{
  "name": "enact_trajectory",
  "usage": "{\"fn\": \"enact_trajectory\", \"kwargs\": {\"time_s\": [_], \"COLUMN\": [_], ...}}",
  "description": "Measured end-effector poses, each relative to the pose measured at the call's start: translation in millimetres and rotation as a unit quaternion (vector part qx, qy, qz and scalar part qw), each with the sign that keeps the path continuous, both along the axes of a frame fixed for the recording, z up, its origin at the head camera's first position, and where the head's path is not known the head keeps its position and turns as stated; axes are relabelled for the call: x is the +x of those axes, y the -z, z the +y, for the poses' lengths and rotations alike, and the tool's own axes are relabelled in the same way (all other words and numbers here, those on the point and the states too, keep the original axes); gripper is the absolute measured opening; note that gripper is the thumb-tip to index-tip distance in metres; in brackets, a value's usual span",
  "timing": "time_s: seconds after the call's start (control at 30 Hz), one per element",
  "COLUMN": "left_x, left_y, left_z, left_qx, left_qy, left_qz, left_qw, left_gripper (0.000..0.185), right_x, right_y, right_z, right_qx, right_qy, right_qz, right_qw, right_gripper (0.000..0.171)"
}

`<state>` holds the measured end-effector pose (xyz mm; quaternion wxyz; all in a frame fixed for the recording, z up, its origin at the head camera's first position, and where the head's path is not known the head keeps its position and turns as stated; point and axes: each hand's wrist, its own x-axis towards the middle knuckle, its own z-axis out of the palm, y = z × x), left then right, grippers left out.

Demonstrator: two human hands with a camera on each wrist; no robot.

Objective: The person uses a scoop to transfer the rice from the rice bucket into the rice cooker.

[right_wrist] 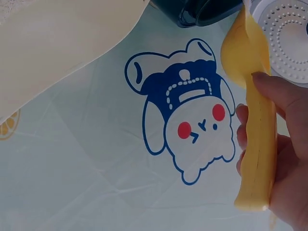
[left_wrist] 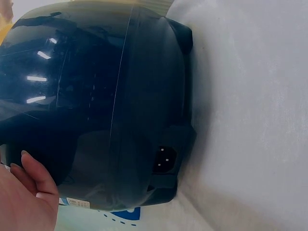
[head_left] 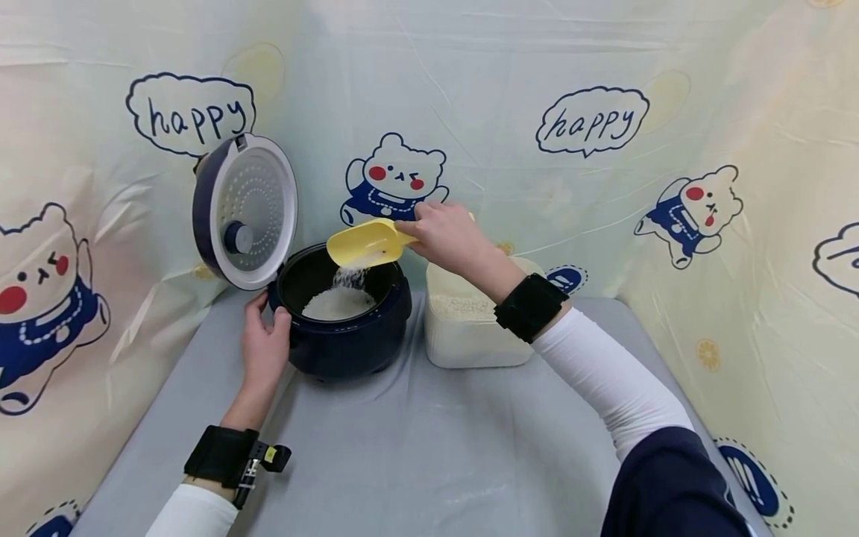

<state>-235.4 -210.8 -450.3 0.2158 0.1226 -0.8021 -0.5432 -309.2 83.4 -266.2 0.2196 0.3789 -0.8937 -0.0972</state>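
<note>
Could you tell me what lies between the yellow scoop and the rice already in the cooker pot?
In the head view, only falling rice grains lie between the yellow scoop and the rice pile.

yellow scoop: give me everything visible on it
The yellow scoop looks like smooth plastic, one piece: a rounded bowl and a flat handle. The right hand grips the handle, fingers wrapped round it. It is tilted mouth-down above the open dark blue rice cooker, apart from its rim, with white rice spilling from it into the pot.
</note>
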Motion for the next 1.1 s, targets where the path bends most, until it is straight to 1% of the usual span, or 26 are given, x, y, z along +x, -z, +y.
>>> {"fn": "enact_trajectory", "kwargs": {"time_s": [0.23,0.4,0.57,0.63,0.77,0.87,0.97,1.1], "left_x": [-0.7,-2.3,-1.6,-1.2,-1.9,-2.2,-1.7,-1.5], "left_y": [0.4,1.2,1.2,0.7,0.4,0.7,0.5,0.5], "left_z": [0.1,1.0,-1.6,-1.5,0.4,0.7,-0.1,-1.2], "left_qx": [-0.008,-0.004,-0.001,-0.003,-0.01,-0.007,0.001,0.002], "left_qy": [-0.006,-0.006,-0.007,-0.009,-0.006,-0.003,-0.001,0.001], "left_qz": [0.004,0.011,0.009,0.006,0.003,0.005,0.01,0.012], "left_qw": [0.9999,0.9999,0.9999,0.9999,0.9999,1.0,1.0,0.9999], "left_gripper": [0.054,0.053,0.054,0.054,0.053,0.053,0.053,0.053], "right_x": [-1.5,-4.5,-6.2,-6.2,-5.3,-3.5,-2.0,0.2], "right_y": [4.5,10.1,14.6,17.3,24.8,28.0,28.1,27.9], "right_z": [2.2,4.8,8.1,12.0,25.1,35.6,46.1,62.6], "right_qx": [0.001,-0.001,-0.012,-0.02,-0.042,-0.066,-0.105,-0.16], "right_qy": [-0.018,-0.012,-0.008,-0.005,0.016,0.028,0.032,0.035], "right_qz": [0.015,0.02,0.005,-0.007,-0.054,-0.11,-0.169,-0.241], "right_qw": [1.0,1.0,1.0,1.0,0.998,0.991,0.979,0.957], "right_gripper": [0.03,0.036,0.038,0.039,0.04,0.041,0.043,0.043]}}
